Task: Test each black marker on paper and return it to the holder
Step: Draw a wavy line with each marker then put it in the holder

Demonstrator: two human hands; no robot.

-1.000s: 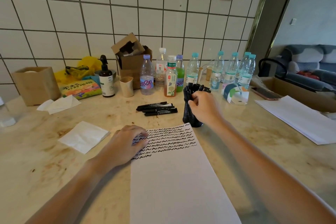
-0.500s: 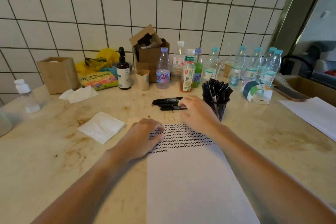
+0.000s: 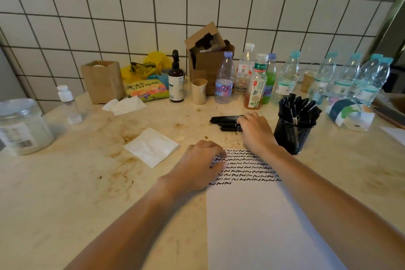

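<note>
A white paper sheet [image 3: 263, 221] lies in front of me, its top covered with rows of black squiggles. My left hand [image 3: 201, 164] rests on the sheet's top left corner with loosely curled fingers and holds nothing. Several loose black markers [image 3: 225, 122] lie side by side just beyond the paper. My right hand [image 3: 255, 130] lies over their right ends, its fingers curled down onto the top marker. To the right of that hand stands a black mesh holder [image 3: 292, 136] packed with several black markers.
A folded napkin [image 3: 151, 147] lies left of the paper. Bottles [image 3: 285, 76], a brown pump bottle [image 3: 176, 82], a cup [image 3: 199, 91] and cardboard boxes [image 3: 208, 61] line the tiled wall. A glass jar [image 3: 20, 125] stands far left, a tape roll [image 3: 348, 114] right of the holder.
My right hand left the holder and moved left onto the loose markers. My view shifted left and down. The left hand stayed on the paper.
</note>
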